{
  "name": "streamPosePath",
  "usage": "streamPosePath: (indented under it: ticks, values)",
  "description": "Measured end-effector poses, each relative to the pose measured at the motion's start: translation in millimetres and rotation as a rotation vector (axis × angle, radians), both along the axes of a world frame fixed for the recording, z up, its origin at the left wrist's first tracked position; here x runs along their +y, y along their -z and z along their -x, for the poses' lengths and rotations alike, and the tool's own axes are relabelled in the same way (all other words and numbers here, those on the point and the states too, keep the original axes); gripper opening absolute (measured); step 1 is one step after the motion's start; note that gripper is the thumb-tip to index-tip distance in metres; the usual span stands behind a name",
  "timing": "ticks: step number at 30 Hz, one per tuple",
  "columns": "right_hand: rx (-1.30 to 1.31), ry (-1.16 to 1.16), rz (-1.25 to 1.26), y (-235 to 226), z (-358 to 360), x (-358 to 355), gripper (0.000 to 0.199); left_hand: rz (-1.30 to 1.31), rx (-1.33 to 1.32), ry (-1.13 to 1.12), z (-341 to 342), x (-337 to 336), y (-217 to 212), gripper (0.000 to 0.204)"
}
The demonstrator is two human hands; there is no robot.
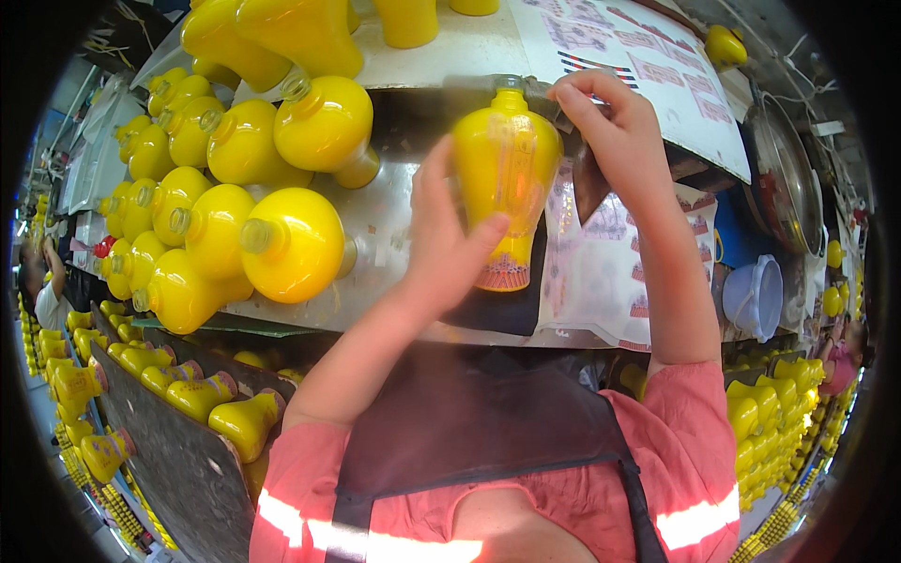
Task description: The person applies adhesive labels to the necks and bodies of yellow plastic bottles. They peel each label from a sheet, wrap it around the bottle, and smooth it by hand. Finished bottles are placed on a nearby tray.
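Observation:
A glossy yellow vase-shaped bottle (533, 155) with a clear glass neck lies in front of me over a black cloth (522, 314). Printed pink and gold patterning runs down its front and around its base. My left hand (449, 230) grips its left side, the thumb across the front and the fingers along the edge. Beside the neck, my right hand (615, 127) is closed with thumb and forefinger pinched together; what they hold, if anything, I cannot make out. Below that palm shows a dark brown flat piece (588, 183), partly hidden by the hand.
Several plain yellow bottles (293, 246) lie on the metal table (399, 202) at left. Sheets of printed decals (601, 272) lie right of the cloth, more (648, 61) on the raised white board. At right are a pale bucket (754, 298) and metal pan (786, 178). Bottles line boards (160, 450) below.

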State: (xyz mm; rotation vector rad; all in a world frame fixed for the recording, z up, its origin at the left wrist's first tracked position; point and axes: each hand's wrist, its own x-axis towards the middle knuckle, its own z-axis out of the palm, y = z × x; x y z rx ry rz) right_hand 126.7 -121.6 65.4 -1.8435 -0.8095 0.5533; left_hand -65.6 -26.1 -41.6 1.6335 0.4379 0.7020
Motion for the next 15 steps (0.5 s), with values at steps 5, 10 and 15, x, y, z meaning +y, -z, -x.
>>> streamPosePath:
  ticks: [5, 10, 15]
  values:
    - [-0.765, -0.233, -0.085, 24, 16, -13, 0.036, -0.274, 0.118, -0.031, -4, 8, 2, 0.104]
    - [-0.831, -0.193, -0.017, 36, 24, -13, 0.043, -0.304, 0.125, -0.047, -6, 7, 7, 0.107]
    - [-0.726, -0.223, 0.109, 31, 18, -21, 0.051, -0.104, -0.044, 0.047, -4, 14, 15, 0.097]
